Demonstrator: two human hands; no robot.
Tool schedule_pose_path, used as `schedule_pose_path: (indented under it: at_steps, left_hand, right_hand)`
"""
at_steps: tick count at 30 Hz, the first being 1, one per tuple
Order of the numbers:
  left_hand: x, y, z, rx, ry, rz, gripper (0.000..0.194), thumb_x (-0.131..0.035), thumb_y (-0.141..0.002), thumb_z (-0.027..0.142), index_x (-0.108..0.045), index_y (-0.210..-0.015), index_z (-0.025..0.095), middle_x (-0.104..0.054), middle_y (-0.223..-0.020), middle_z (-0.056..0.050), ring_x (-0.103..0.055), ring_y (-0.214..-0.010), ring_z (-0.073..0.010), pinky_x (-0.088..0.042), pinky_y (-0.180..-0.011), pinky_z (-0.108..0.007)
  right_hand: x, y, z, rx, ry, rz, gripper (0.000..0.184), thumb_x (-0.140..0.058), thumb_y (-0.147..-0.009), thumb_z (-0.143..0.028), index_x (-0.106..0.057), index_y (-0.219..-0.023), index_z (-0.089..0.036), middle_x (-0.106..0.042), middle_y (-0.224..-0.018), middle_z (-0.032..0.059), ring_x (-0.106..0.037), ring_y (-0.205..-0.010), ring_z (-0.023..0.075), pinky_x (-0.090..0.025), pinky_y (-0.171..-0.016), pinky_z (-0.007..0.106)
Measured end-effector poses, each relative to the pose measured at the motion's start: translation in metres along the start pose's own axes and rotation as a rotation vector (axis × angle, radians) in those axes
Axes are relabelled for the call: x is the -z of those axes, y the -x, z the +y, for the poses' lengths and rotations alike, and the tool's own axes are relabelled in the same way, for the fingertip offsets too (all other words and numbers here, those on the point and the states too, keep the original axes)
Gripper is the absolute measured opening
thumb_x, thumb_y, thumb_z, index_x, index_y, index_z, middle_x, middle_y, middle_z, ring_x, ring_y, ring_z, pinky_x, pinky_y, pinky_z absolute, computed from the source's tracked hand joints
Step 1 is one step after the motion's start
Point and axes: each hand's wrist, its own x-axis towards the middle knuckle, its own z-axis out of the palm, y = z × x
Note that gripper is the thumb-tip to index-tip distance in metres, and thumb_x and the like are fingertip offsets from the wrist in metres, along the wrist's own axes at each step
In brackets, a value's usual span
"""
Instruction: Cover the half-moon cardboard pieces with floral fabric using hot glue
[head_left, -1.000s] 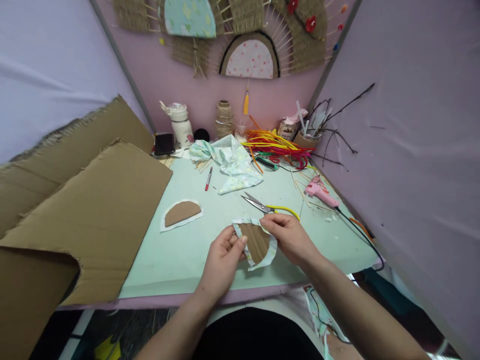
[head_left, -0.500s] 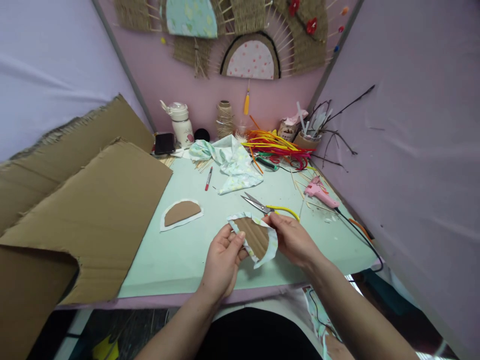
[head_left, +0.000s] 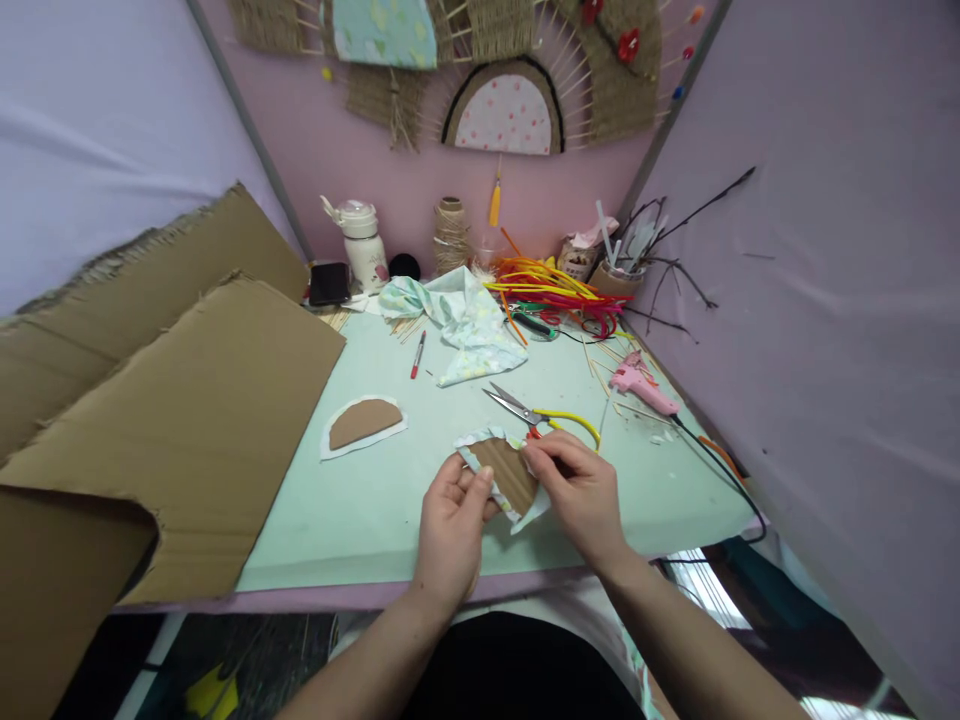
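Above the table's near edge, my left hand (head_left: 456,510) grips a half-round cardboard piece (head_left: 504,475) by its straight edge, thumb on top. Pale floral fabric wraps that edge and folds over part of the curved rim. My right hand (head_left: 577,490) pinches the fabric at the curved side, its fingertips on the cardboard's border; the rest of the fabric there is partly hidden behind the hand. Just beyond lie scissors (head_left: 517,405) with yellow and red handles, blades apart. To the left rests a second cardboard half-circle (head_left: 365,423) on a slightly larger piece of fabric.
Large cardboard sheets (head_left: 210,400) cover the left side. A pink glue gun (head_left: 643,385) with a black cord lies at right. Farther back are crumpled floral fabric (head_left: 472,330), a red marker (head_left: 418,355), coloured strands (head_left: 555,285), a twine spool (head_left: 450,235) and a white bottle (head_left: 362,245).
My right hand has shifted inward over the curved edge, pressing fabric over the cardboard. The left hand keeps its hold, nearly still.
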Motion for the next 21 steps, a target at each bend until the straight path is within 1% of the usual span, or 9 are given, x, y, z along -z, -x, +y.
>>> schedule_pose_path:
  at_steps: [2,4,5,7,9,12,16,19,21]
  left_hand:
    - [0.001,0.0,-0.003,-0.001,0.001,0.011,0.028,-0.063,-0.083,0.029,-0.061,-0.109,0.019,-0.071,-0.102,-0.007,-0.067,-0.094,-0.0178,-0.053,-0.083,-0.028]
    - [0.001,0.0,-0.003,0.001,0.012,0.024,0.028,-0.063,-0.083,0.029,-0.061,-0.109,0.019,-0.071,-0.103,-0.007,-0.067,-0.094,-0.0179,-0.053,-0.083,-0.029]
    - [0.0,-0.001,-0.002,0.006,0.023,0.03,0.028,-0.063,-0.083,0.029,-0.061,-0.109,0.019,-0.071,-0.102,-0.007,-0.067,-0.094,-0.0181,-0.053,-0.083,-0.029]
    - [-0.001,-0.002,0.002,0.012,0.053,0.04,0.029,-0.064,-0.082,0.029,-0.061,-0.109,0.018,-0.071,-0.101,-0.007,-0.067,-0.094,-0.0186,-0.052,-0.084,-0.03]
    - [-0.003,-0.004,0.006,0.019,0.085,0.045,0.03,-0.065,-0.081,0.029,-0.061,-0.109,0.017,-0.071,-0.103,-0.008,-0.067,-0.094,-0.0192,-0.052,-0.085,-0.032]
    - [-0.004,-0.005,0.009,0.037,0.127,0.045,0.033,-0.067,-0.079,0.03,-0.061,-0.109,0.017,-0.07,-0.107,-0.009,-0.067,-0.095,-0.02,-0.051,-0.087,-0.035]
    - [-0.003,-0.006,0.006,0.035,0.163,0.074,0.031,-0.067,-0.079,0.029,-0.061,-0.106,0.017,-0.069,-0.109,-0.009,-0.066,-0.098,-0.0202,-0.05,-0.09,-0.035]
    - [-0.004,-0.007,0.004,0.013,0.17,0.083,0.029,-0.066,-0.08,0.027,-0.06,-0.107,0.017,-0.068,-0.109,-0.009,-0.065,-0.099,-0.0197,-0.05,-0.09,-0.034]
    - [-0.004,-0.007,0.002,-0.011,0.17,0.074,0.027,-0.063,-0.082,0.027,-0.059,-0.107,0.017,-0.068,-0.111,-0.009,-0.065,-0.1,-0.0191,-0.05,-0.089,-0.033]
  right_hand:
    - [-0.001,0.001,0.0,0.077,0.071,0.035,0.013,-0.066,-0.08,-0.027,-0.072,-0.071,-0.021,-0.063,-0.069,0.0016,-0.055,-0.066,0.0152,-0.043,-0.063,0.028]
    - [0.0,-0.001,0.002,0.023,0.046,-0.005,0.017,-0.065,-0.081,-0.031,-0.073,-0.07,-0.02,-0.062,-0.068,0.0021,-0.055,-0.066,0.0154,-0.043,-0.063,0.028]
    - [0.001,-0.003,0.004,-0.056,-0.021,-0.041,0.022,-0.063,-0.083,-0.036,-0.073,-0.071,-0.02,-0.062,-0.069,0.0026,-0.055,-0.066,0.0153,-0.043,-0.063,0.028]
    - [0.004,-0.006,0.01,-0.275,-0.242,-0.101,0.036,-0.056,-0.085,-0.048,-0.075,-0.077,-0.019,-0.063,-0.07,0.0038,-0.053,-0.063,0.0145,-0.042,-0.059,0.028]
    - [0.006,-0.008,0.016,-0.472,-0.456,-0.115,0.044,-0.054,-0.083,-0.056,-0.076,-0.082,-0.018,-0.063,-0.069,0.0043,-0.052,-0.059,0.0133,-0.041,-0.054,0.026]
    - [0.002,-0.003,0.02,-0.612,-0.567,-0.115,0.036,-0.069,-0.072,-0.053,-0.076,-0.078,-0.018,-0.064,-0.066,0.0035,-0.053,-0.059,0.0142,-0.042,-0.055,0.026]
    - [-0.011,0.008,0.019,-0.656,-0.649,-0.035,0.027,-0.079,-0.062,-0.045,-0.074,-0.071,-0.02,-0.068,-0.065,0.002,-0.056,-0.059,0.0158,-0.045,-0.059,0.029]
    - [-0.02,0.012,0.017,-0.628,-0.685,0.005,0.024,-0.078,-0.064,-0.042,-0.073,-0.072,-0.021,-0.069,-0.069,0.0008,-0.057,-0.061,0.0158,-0.045,-0.062,0.03]
    - [-0.023,0.014,0.017,-0.578,-0.631,0.028,0.021,-0.076,-0.069,-0.041,-0.073,-0.073,-0.021,-0.068,-0.068,-0.0003,-0.057,-0.063,0.0156,-0.045,-0.065,0.03]
